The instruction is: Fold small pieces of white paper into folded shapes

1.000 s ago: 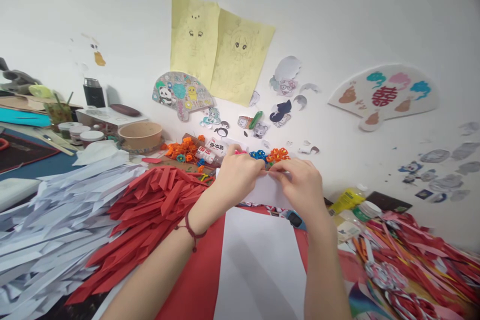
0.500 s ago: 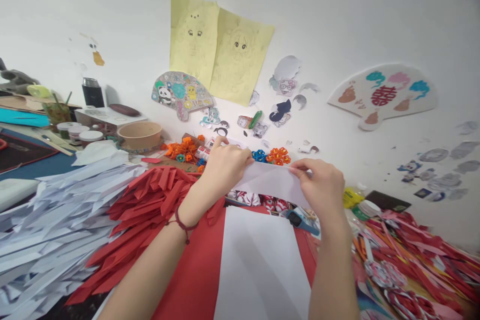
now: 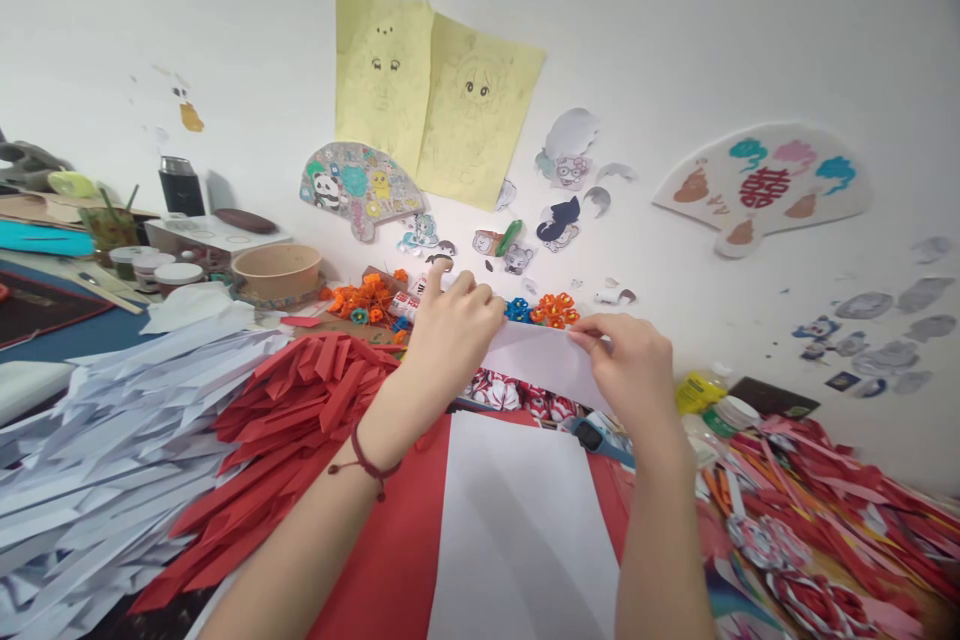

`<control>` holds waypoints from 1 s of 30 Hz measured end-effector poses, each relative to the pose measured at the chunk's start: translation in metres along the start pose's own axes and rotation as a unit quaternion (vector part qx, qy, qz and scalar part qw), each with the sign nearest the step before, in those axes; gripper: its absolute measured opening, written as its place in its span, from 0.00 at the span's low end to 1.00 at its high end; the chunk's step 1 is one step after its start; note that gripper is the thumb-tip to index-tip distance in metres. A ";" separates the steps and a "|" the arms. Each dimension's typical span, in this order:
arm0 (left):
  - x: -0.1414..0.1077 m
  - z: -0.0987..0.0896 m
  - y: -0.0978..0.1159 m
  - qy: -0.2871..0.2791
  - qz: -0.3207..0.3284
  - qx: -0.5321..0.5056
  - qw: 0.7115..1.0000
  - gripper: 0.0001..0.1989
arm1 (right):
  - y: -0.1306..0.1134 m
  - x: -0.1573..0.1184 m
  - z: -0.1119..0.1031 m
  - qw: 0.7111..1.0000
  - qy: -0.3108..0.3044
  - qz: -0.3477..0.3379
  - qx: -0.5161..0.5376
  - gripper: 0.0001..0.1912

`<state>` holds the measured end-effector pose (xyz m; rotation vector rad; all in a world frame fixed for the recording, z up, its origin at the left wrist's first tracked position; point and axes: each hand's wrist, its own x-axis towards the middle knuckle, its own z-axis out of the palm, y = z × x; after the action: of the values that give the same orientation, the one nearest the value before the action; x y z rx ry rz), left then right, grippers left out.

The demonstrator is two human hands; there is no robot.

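Between my hands, a strip of white paper [image 3: 536, 352] is held up and stretched sideways above the work surface. My left hand [image 3: 463, 320] grips its left end, with the back of the hand toward me and the fingertips partly hidden. At the upper right corner, my right hand [image 3: 628, 360] pinches the strip between thumb and forefinger. Below lies a large white sheet [image 3: 525, 530] on top of red paper [image 3: 390, 540]. Red-and-white folded paper pieces [image 3: 495, 390] show in a container just under the strip.
Heaps of folded white strips [image 3: 135, 440] and red strips [image 3: 300, 420] lie at the left. Orange paper flowers [image 3: 364, 300] and a tan bowl [image 3: 277, 270] stand behind them. At the right are a yellow bottle [image 3: 700, 390], a blue-banded watch [image 3: 592, 436] and red-pink strips [image 3: 832, 500].
My right hand has shifted slightly left, and my left hand's fingers have turned a little around the strip's end. The strip stays held between both hands.
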<state>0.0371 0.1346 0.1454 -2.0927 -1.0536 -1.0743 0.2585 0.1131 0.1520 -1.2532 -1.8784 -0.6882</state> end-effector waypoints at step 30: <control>0.000 0.004 0.001 -0.025 0.073 -0.049 0.996 0.14 | -0.033 0.007 0.005 0.976 -0.140 -0.067 0.154 0.04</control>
<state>0.0400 0.1372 0.1429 -2.2463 -0.8705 -1.0253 0.2245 0.1080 0.1543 -1.0716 -2.2163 -0.2779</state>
